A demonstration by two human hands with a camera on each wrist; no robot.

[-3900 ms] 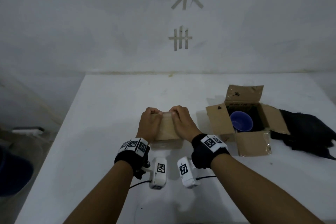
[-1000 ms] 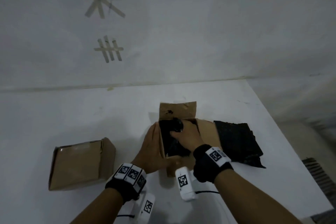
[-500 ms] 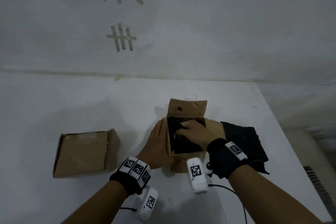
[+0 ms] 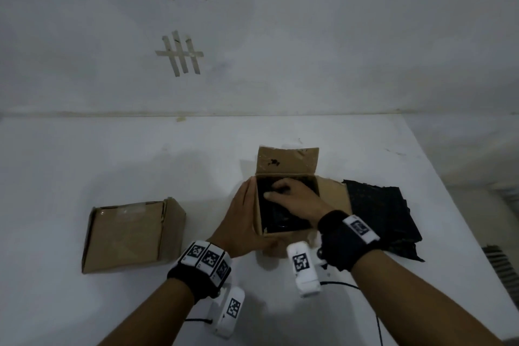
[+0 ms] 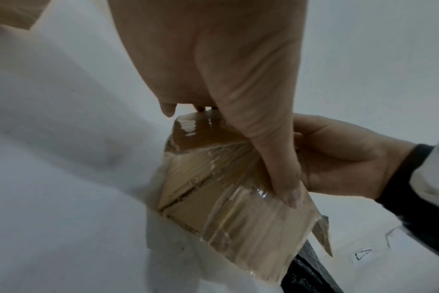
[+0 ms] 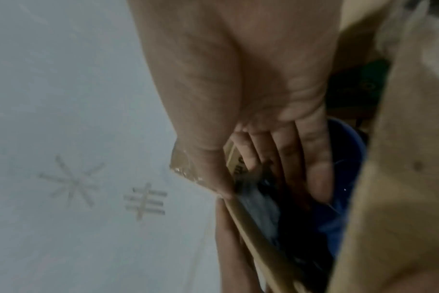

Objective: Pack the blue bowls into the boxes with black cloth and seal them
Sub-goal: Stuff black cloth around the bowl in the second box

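Note:
An open cardboard box [image 4: 334,194] stands mid-table with its far flap [image 4: 288,160] upright. Black cloth [image 4: 280,219] fills it. My right hand [image 4: 283,191] reaches inside, its fingers [image 6: 288,158] pushing cloth [image 6: 258,198] down between the left wall and the blue bowl [image 6: 343,198]. The head view hides the bowl. My left hand [image 4: 241,219] lies flat against the box's left side, its thumb [image 5: 276,158] on the taped near face [image 5: 226,198]. A closed box [image 4: 132,236] sits to the left.
More black cloth [image 4: 382,213] lies in a pile just right of the open box. The white table [image 4: 140,163] ends at a wall behind and drops off along its right edge [image 4: 455,205]. Sensor cables trail near my wrists.
Both hands have left the closed box and come to the open one. Black cloth now covers the bowl. Over the last half second the right fingers dug deeper by the left wall.

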